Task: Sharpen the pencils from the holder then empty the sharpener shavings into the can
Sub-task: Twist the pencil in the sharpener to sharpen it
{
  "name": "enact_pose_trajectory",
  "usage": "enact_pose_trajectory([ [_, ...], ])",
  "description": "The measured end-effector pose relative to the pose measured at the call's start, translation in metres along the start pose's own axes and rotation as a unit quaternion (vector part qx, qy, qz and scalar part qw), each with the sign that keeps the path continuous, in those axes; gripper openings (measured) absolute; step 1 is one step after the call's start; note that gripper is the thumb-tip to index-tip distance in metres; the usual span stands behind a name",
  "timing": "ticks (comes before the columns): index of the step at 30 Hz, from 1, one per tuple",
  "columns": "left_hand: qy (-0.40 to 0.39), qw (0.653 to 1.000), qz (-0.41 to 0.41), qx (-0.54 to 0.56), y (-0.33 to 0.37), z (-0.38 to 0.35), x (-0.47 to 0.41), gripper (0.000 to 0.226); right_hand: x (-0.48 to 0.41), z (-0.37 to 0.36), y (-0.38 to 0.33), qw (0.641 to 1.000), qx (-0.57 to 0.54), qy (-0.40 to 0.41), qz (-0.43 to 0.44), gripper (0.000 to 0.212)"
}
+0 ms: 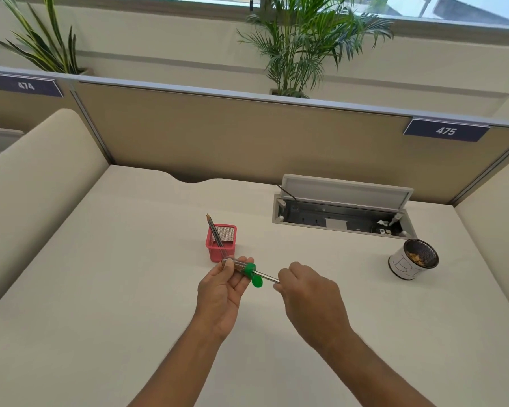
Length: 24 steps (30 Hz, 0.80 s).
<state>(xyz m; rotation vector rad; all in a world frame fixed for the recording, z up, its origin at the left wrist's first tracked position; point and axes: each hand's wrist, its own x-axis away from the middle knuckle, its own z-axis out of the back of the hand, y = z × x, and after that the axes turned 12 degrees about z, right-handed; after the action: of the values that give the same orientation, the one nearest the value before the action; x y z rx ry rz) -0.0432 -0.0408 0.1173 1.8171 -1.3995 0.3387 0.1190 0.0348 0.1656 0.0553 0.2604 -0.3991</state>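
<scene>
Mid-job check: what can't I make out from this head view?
Head view:
- tip of the pencil: hidden inside the sharpener in the left hand; sharpness unknown.
- grip of the right hand: fingertips hidden behind its own back.
- pencils in the holder: overlapping, count unclear.
- lettering on the can: too small, curves away.

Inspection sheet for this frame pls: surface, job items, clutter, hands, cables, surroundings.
Surface: cream desk, with an open cable tray set into its far right.
Job's things: red mesh holder with leaning pencils; green-capped clear sharpener with one pencil pushed into it; can upright at the right, shavings inside.
Clutter: nothing seen.
Hands: left hand grips the sharpener; right hand pinches the pencil's free end.
Cables: one black cable runs into the tray.
Surroundings: tan partition with plate 475; potted plants and a window behind.
</scene>
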Motion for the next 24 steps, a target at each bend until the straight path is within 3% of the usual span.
enact_pose_trajectory([
  [4, -0.008, 1.000, 0.001, -0.008, 0.002, 0.000, 0.000, 0.037, -0.002, -0.003, 0.006, 0.998, -0.012, -0.034, -0.049, 0.034],
  [8, -0.009, 0.999, 0.013, -0.030, 0.002, 0.000, 0.002, 0.035, -0.005, -0.004, 0.016, 0.950, -0.222, -0.142, -0.169, 0.042],
  [12, -0.010, 1.000, 0.007, -0.029, 0.001, 0.000, 0.001, 0.033, -0.005, -0.002, 0.012, 0.937, -0.277, -0.103, -0.187, 0.034],
  [18, -0.002, 1.000, -0.003, -0.020, 0.001, -0.002, 0.002, 0.036, 0.001, -0.001, 0.004, 0.995, -0.078, -0.035, -0.058, 0.033],
  [24, 0.001, 1.000, -0.007, -0.019, 0.001, -0.003, 0.001, 0.036, -0.002, 0.005, 0.001, 0.998, -0.037, -0.051, 0.003, 0.034],
])
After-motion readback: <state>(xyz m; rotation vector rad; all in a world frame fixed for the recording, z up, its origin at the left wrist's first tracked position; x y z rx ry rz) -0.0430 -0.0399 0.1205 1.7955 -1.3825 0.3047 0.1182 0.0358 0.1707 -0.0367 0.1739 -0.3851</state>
